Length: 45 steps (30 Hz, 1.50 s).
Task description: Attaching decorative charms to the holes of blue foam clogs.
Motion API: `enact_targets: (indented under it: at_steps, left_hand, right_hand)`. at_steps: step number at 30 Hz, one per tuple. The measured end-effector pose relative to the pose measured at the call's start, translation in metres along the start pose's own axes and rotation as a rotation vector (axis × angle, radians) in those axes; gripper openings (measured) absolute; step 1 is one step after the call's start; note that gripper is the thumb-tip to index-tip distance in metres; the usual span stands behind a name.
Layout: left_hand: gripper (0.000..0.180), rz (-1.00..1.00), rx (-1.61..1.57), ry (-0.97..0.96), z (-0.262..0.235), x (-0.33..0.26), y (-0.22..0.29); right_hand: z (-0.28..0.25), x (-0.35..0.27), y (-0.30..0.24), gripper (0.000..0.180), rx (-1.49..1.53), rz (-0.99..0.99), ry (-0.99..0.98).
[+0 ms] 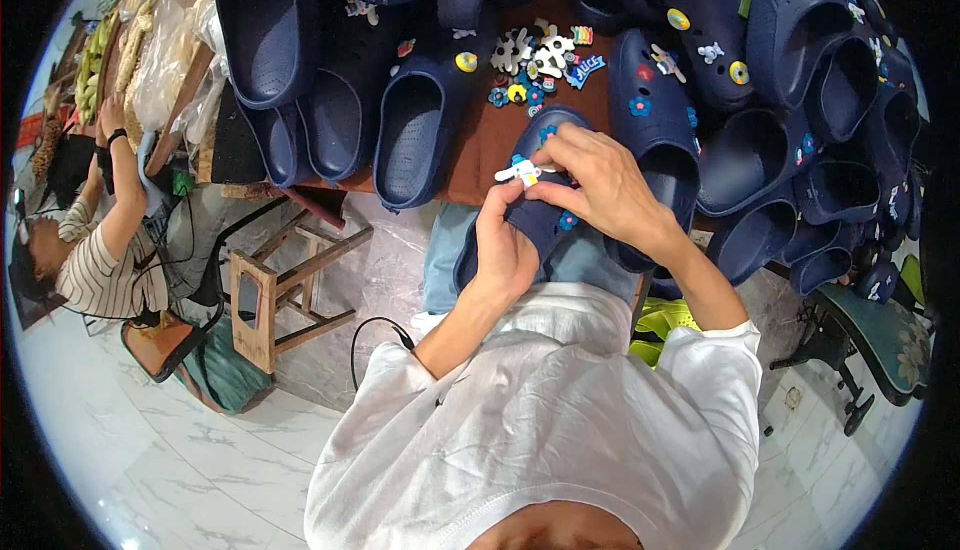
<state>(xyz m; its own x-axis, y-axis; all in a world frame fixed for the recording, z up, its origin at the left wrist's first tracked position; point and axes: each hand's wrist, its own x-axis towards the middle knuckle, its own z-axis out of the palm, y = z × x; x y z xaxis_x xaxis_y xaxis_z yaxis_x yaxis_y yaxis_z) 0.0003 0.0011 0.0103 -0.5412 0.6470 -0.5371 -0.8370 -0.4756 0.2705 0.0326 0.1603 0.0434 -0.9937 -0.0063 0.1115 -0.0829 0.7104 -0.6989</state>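
- The clog (535, 225), a navy foam shoe, sits in my lap at the near edge of the table (480, 165), its toe pointing up toward the tabletop and its heel end down against my jeans.
- I see my left hand (503, 250) wrapped around the clog's left side, fingers curled over the upper and thumb pressed on top, gripping it steady.
- My right hand (600, 185) comes in from the right, fingertips pinched together on a small white charm (522, 171) held right at the clog's upper surface.
- A blue flower charm (548, 135) already sits near the toe, and another small one (567, 220) shows low on the right side of the upper.
- Just beyond the toe lies a loose pile of charms (540, 60) on the brown tabletop, close to my fingers with only a narrow bare strip between.
- Navy clogs (410, 130) crowd the table on the left, and more of them (800, 100) crowd the right, touching one another and overhanging the near edge; the one at my right wrist (655, 140) is just beside my hand.
- Open room lies toward me and to the lower left, over the pale marble floor (180, 450).
- A wooden stool (285, 290) stands to my left, apart from my elbow.
- Another person in a striped shirt (105, 270) sits farther left, well apart from my hands.
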Motion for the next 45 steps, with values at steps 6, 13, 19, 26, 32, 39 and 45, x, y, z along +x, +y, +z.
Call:
enact_targets:
  at_steps: [6, 13, 19, 26, 32, 39, 45]
  left_hand:
    - [0.047, -0.010, 0.056, 0.024, 0.009, -0.005, 0.005]
    - [0.052, -0.038, 0.041, 0.048, 0.009, -0.001, 0.007]
    - [0.050, -0.091, -0.033, 0.069, 0.012, -0.003, 0.016]
    - [0.046, -0.131, -0.084, 0.057, 0.011, 0.000, 0.017]
    - [0.043, -0.126, -0.059, 0.023, 0.010, 0.002, 0.015]
    - [0.046, -0.081, -0.035, -0.041, 0.003, -0.002, 0.013]
    - [0.060, -0.042, 0.028, 0.103, -0.007, -0.014, 0.011]
  right_hand:
    - [-0.018, -0.009, 0.003, 0.023, -0.008, 0.039, 0.085]
    - [-0.032, -0.010, 0.008, 0.014, -0.060, 0.084, 0.142]
    - [-0.035, -0.014, 0.012, 0.013, -0.062, 0.055, 0.102]
    - [-0.038, -0.020, 0.007, 0.013, -0.085, 0.066, 0.114]
    - [-0.025, -0.018, 0.007, 0.014, -0.088, 0.021, 0.150]
    - [-0.020, -0.011, 0.006, 0.011, -0.155, -0.028, 0.072]
    - [-0.033, 0.017, 0.025, 0.008, -0.417, 0.075, 0.164]
